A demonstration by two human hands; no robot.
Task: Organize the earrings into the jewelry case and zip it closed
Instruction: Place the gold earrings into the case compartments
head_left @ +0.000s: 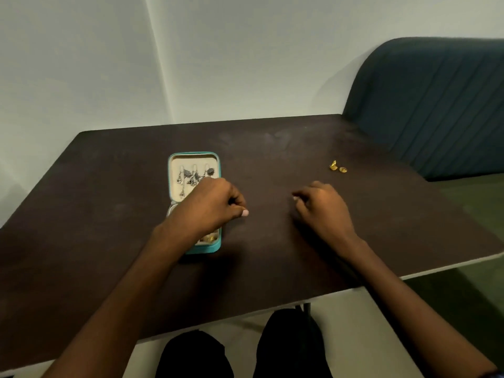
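Observation:
A teal jewelry case (pixel 195 155) lies open on the dark table, its cream lid panel hung with several silver earrings (pixel 192 177). Gold pieces (pixel 210 238) show in its near half. My left hand (pixel 211 207) hovers over the case's near half with fingers curled, hiding most of that half; whether it holds anything I cannot tell. My right hand (pixel 321 207) rests on the table right of the case, fingers curled and pinched, with nothing visible in them. Two small gold earrings (pixel 337 166) lie loose on the table, far right.
The dark brown table (pixel 272 148) stands against a pale wall. A teal upholstered seat back (pixel 436 105) rises at the right behind the table's corner. My knees in dark trousers (pixel 245 350) show below the near edge.

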